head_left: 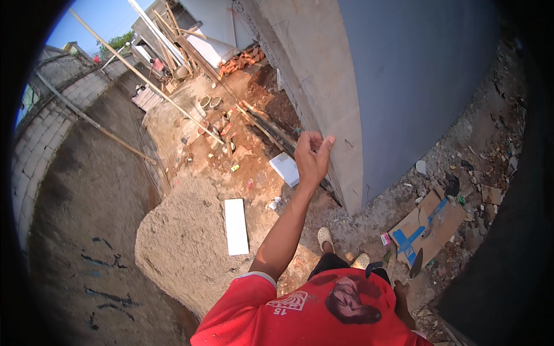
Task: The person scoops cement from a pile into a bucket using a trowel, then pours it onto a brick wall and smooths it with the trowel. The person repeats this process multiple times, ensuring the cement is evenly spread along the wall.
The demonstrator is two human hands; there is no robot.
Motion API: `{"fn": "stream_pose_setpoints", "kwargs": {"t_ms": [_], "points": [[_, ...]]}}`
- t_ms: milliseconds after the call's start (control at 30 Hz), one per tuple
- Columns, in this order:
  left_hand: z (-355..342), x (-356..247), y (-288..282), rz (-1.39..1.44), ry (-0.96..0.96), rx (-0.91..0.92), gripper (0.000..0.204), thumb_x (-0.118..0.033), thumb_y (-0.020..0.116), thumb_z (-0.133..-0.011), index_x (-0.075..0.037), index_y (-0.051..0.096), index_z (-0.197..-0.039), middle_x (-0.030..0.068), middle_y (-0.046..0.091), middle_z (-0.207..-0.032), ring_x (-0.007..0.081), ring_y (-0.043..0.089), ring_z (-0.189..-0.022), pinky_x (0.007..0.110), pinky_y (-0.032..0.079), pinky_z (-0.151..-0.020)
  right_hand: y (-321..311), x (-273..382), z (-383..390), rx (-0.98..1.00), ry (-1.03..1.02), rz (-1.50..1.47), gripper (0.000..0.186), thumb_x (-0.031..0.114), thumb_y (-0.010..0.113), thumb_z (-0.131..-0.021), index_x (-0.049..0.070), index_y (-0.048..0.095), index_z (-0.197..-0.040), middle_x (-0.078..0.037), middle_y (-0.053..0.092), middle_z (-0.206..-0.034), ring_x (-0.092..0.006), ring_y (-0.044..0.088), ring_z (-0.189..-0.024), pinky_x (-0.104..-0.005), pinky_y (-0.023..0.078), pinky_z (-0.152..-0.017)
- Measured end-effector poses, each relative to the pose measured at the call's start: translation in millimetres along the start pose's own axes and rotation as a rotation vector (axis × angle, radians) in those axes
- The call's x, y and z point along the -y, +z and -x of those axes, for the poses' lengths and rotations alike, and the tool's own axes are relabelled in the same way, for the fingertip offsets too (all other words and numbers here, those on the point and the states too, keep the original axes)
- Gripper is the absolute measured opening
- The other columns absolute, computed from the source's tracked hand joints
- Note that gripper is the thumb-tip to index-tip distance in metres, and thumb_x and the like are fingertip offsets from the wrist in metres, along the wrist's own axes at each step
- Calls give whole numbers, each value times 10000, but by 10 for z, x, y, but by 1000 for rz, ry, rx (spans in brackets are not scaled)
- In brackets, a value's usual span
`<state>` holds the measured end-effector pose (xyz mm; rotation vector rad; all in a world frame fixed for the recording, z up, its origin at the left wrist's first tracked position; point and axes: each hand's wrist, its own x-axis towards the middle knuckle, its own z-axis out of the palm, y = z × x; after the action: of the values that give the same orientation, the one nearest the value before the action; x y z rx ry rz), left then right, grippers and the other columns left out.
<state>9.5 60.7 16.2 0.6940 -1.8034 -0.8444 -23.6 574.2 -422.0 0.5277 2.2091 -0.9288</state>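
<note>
Near the grey wall [415, 86], my left hand [312, 158] curls its fingers [306, 140]; whether it or my right hand [402, 294] pinches anything, I cannot tell.

This is an outdoor building site, open to a blue sky [118, 20]. At its middle sits a mound [179, 248] of sand-like material, with a white slab [236, 228] lying along its right side. Left of the mound rises a rough rendered wall [75, 196] topped by bare blockwork [43, 153]. Beyond the mound, on reddish earth, are buckets [215, 102], leaning timber [199, 57] and a heap of orange rubble [242, 60]. Well to the mound's right stands a grey-faced wall [421, 86] with a raw cement edge, debris [461, 190] strewn along its foot.
</note>
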Motion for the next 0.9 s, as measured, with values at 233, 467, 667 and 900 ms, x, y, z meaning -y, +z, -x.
{"fn": "stream_pose_setpoints", "kwargs": {"t_ms": [233, 467, 667, 900], "points": [[-2, 6, 15, 33, -15, -6, 319, -257, 799, -905, -25, 581, -932, 26, 584, -811, 118, 551, -744, 286, 469, -693, -82, 77, 96, -22, -2, 9, 864, 295, 756, -804, -114, 398, -1475, -249, 659, -1041, -329, 688, -791, -427, 551, -629], [1, 8, 14, 45, -19, -7, 340, -287, 814, -897, -39, 584, -932, 13, 588, -823, 109, 552, -769, 283, 467, -715, -56, 125, 118, -74, -88, -1, 762, 261, 744, -793, -132, 472, -1386, -253, 655, -1000, -325, 684, -748, -435, 546, -625], [2, 0, 18, 64, -46, -8, 329, -273, 820, -892, -44, 587, -925, 2, 585, -795, 105, 549, -747, 277, 462, -696, -30, 130, 35, -33, -62, -44, 661, 271, 733, -797, -115, 510, -1285, -198, 633, -827, -308, 632, -590, -440, 511, -517], [-10, -16, -2, 51, -49, -3, 314, -260, 815, -893, -44, 589, -918, 0, 584, -777, 101, 543, -724, 276, 459, -676, -65, 141, 62, 2, -24, -127, 699, 269, 729, -822, -92, 458, -1355, -167, 591, -763, -274, 578, -493, -413, 454, -407]]}}
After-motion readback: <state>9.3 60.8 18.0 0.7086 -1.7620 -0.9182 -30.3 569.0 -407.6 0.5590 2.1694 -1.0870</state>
